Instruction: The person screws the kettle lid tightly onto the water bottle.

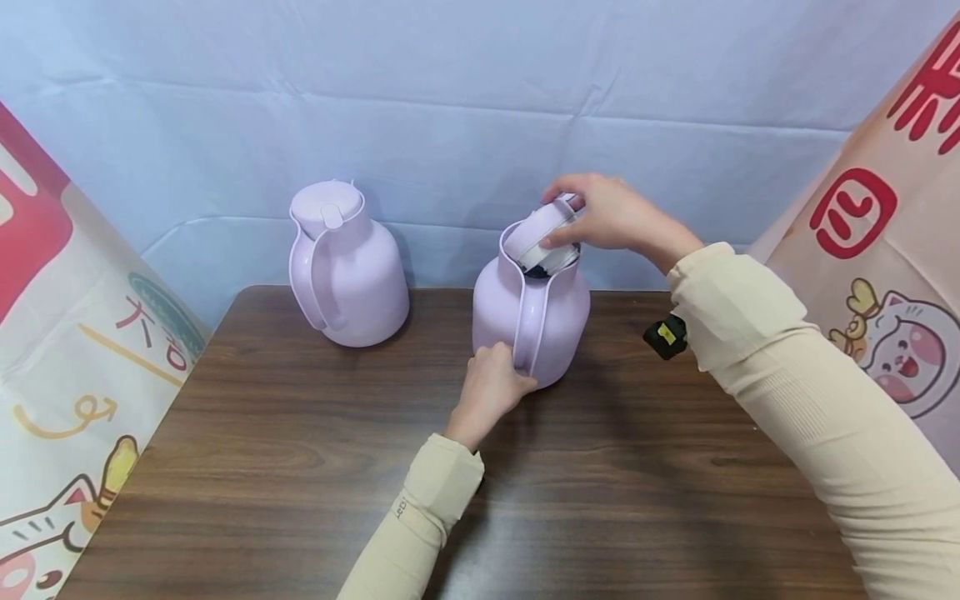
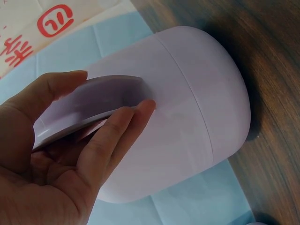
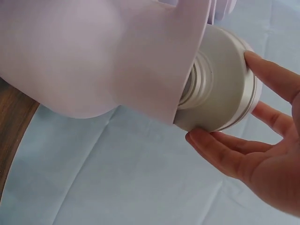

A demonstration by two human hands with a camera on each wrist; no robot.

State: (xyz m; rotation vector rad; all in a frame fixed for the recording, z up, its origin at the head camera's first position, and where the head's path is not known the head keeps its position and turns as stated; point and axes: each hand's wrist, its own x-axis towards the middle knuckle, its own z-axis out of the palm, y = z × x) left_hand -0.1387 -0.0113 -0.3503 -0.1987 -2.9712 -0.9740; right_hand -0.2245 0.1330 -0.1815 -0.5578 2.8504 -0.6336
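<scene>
A lilac vacuum jug (image 1: 491, 304) stands upright near the back of the table. My left hand (image 1: 491, 385) holds the lower part of its handle (image 1: 530, 325); in the left wrist view the thumb lies on one side of the handle and the fingers on the other. At the jug's mouth, my right hand (image 1: 611, 212) pinches a round lilac lid (image 1: 534, 240) by its edge. The lid is tilted over the opening, where a dark interior shows. The right wrist view shows the lid's pale underside (image 3: 220, 70), with a ringed stopper (image 3: 199, 84) partly behind the jug's rim.
A second lilac jug (image 1: 375, 287), lid seated on top, stands to the left. A small black object with a yellow label (image 1: 666, 337) lies near the right sleeve. Pale blue cloth (image 1: 450, 133) hangs behind the wooden table (image 1: 300, 467), with printed cloths on both sides.
</scene>
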